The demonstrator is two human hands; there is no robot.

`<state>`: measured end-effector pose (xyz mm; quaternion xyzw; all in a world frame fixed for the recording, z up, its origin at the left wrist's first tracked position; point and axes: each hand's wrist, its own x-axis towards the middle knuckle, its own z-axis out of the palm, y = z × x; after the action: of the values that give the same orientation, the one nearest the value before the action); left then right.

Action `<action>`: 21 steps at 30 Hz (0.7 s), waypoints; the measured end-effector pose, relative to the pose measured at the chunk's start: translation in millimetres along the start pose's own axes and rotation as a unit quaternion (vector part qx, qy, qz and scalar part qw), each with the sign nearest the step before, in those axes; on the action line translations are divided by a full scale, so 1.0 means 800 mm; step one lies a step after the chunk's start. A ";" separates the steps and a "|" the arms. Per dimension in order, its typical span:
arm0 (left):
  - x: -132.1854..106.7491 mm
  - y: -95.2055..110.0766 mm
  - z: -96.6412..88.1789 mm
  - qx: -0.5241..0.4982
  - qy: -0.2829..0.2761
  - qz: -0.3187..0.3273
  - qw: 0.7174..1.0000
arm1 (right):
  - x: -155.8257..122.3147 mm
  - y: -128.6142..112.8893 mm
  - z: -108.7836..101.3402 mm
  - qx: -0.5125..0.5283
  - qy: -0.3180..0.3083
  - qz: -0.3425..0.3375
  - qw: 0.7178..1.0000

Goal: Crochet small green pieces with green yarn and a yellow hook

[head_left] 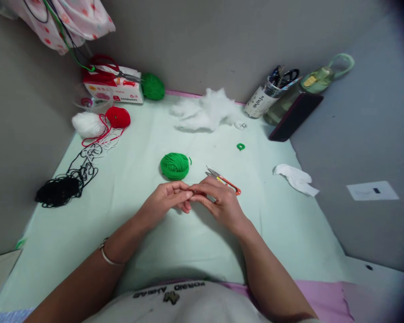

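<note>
Fingertips of my left hand and my right hand meet in a pinch over the middle of the table. Whatever lies between them is too small and too covered to make out. Just beyond my left hand sits a ball of green yarn, its loose end curling at the right side. A pair of orange-handled thread snips lies behind my right hand, partly covered by it, blades pointing up and left. Farther off to the right rests a small green crocheted ring.
White stuffing is heaped at the back. Black yarn, white yarn and red yarn lie on the left, near a box with red scissors. A pen cup, bottle, dark phone and tissue are right.
</note>
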<state>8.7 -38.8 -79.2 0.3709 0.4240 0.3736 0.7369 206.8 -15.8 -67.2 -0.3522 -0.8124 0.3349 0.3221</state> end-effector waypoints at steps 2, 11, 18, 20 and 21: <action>0.000 -0.001 -0.001 -0.011 0.001 -0.006 1.000 | 0.000 -0.001 -0.001 0.000 -0.005 0.000 1.000; 0.001 0.000 0.000 -0.032 0.012 -0.018 0.999 | 0.002 0.001 -0.001 0.030 -0.004 0.009 1.000; -0.001 0.003 0.003 -0.039 0.018 -0.022 0.999 | 0.003 0.000 -0.002 0.040 -0.004 0.007 0.999; -0.001 0.003 0.004 -0.042 0.019 -0.023 0.999 | 0.003 0.000 -0.002 0.040 -0.004 0.011 0.999; -0.001 0.003 0.004 -0.044 0.020 -0.024 0.999 | 0.003 0.000 -0.002 0.040 -0.004 0.012 0.999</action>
<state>10.6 -39.3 -75.4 0.3209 0.4304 0.3812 0.7527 206.4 -13.6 -65.9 -0.3474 -0.7955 0.3719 0.3289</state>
